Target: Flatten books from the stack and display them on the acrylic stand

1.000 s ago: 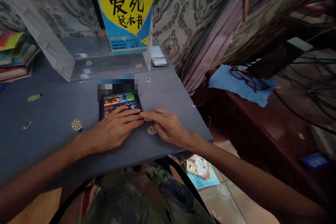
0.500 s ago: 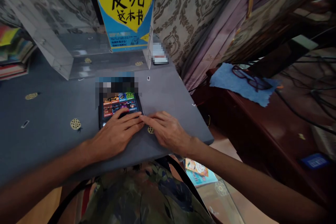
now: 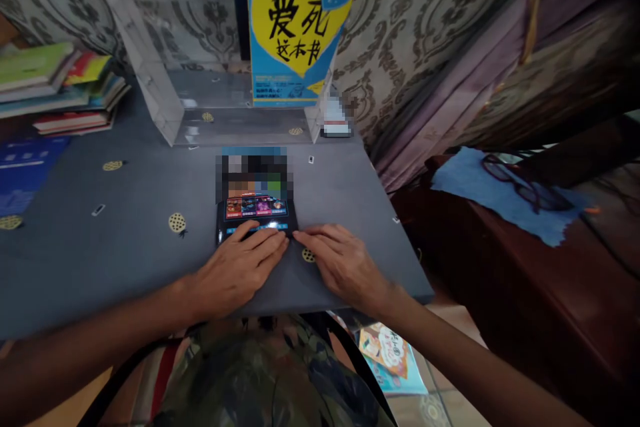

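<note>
- A black item (image 3: pixel 257 207) is lying on the table (image 3: pixel 350 187) before the clear stand (image 3: pixel 167 119).
- Left hand (image 3: pixel 245 273) is resting across its near edge, loose, fingers extended.
- Right hand (image 3: pixel 350 267) is bunching its fingertips at the near right corner; whether pinching it, I cannot tell.

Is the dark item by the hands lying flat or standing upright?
Flat: the dark item lies on the grey table, its colourful face up, the left hand over its near part.
</note>
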A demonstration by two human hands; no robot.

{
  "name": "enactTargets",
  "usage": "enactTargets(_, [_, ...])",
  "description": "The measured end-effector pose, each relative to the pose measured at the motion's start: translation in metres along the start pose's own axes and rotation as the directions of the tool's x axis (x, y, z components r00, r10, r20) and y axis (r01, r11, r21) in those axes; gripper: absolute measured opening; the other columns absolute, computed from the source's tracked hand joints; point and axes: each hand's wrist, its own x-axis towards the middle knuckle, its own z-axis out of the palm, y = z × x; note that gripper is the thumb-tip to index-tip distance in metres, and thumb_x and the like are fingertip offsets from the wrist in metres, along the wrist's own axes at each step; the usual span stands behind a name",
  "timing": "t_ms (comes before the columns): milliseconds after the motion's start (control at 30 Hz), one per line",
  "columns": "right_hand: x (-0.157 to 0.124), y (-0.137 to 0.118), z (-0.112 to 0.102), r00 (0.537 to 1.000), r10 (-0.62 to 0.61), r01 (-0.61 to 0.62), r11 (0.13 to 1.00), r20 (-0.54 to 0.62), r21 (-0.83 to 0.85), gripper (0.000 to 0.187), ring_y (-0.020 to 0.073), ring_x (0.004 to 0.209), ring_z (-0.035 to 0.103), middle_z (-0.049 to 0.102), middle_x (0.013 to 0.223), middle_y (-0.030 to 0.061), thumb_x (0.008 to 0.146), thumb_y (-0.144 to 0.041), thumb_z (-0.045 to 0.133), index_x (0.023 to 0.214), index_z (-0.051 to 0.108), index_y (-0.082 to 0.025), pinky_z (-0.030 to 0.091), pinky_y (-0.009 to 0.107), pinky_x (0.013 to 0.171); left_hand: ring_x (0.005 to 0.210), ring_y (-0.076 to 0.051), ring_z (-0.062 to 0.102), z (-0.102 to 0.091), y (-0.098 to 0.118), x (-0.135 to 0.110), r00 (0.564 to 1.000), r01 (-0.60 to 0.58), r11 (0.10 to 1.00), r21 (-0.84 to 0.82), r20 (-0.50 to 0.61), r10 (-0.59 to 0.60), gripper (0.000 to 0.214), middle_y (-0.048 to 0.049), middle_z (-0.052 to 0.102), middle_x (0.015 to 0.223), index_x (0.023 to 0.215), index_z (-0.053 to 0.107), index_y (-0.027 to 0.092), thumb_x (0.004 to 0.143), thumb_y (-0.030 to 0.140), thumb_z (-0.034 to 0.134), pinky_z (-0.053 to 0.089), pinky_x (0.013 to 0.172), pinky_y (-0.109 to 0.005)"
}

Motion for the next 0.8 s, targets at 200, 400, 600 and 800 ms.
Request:
enactTargets(200, [0.001, -0.001, -0.002, 1.0, 0.011, -0.011, 1.0, -0.016, -0.003, 0.033, 0.0217, 0.094, 0.068, 0.075, 0.098, 0.0124, 0.095, -0.003, 0.041, 0.117, 0.064, -0.012, 0.058, 0.036, 0.079, 0.113, -0.025, 0.061, -0.009, 0.001, -0.024, 0.997, 0.076, 0.996, 0.036, -0.016, -0.076, 0.042, -0.0157, 0.069, 0.123, 0.129, 0.058, 0.005, 0.093, 0.004, 0.037, 0.041, 0.103, -0.043])
enactTargets(400, [0.0, 0.001, -0.002, 1.0, 0.005, -0.005, 1.0, -0.007, 0.006, 0.036, 0.0216, 0.095, 0.069, 0.076, 0.098, 0.0101, 0.095, -0.003, 0.042, 0.121, 0.064, -0.015, 0.06, 0.037, 0.081, 0.113, -0.026, 0.061, -0.019, 0.0, -0.057, 0.981, 0.188, 0.981, 0.04, -0.053, -0.186, 0.042, -0.0163, 0.069, 0.123, 0.13, 0.058, 0.004, 0.095, 0.003, 0.036, 0.043, 0.099, -0.044])
enactTargets(600, [0.001, 0.001, -0.002, 1.0, -0.001, 0.001, 1.0, -0.002, 0.023, 0.036, 0.0216, 0.096, 0.07, 0.077, 0.098, 0.0094, 0.094, -0.001, 0.043, 0.12, 0.064, -0.016, 0.061, 0.037, 0.081, 0.115, -0.027, 0.06, -0.023, 0.0, -0.075, 0.96, 0.264, 0.965, -0.002, -0.101, -0.263, 0.043, -0.0151, 0.068, 0.122, 0.133, 0.057, 0.007, 0.095, 0.002, 0.037, 0.05, 0.099, -0.045])
enactTargets(800, [0.0, 0.002, -0.001, 1.0, -0.002, 0.002, 0.999, -0.006, 0.04, 0.04, 0.0214, 0.097, 0.071, 0.078, 0.099, 0.0083, 0.093, 0.0, 0.043, 0.122, 0.064, -0.017, 0.063, 0.037, 0.082, 0.12, -0.026, 0.059, -0.023, -0.001, -0.078, 0.952, 0.279, 0.958, -0.071, -0.108, -0.285, 0.042, -0.0164, 0.067, 0.123, 0.13, 0.059, 0.004, 0.094, 0.0, 0.037, 0.054, 0.101, -0.042])
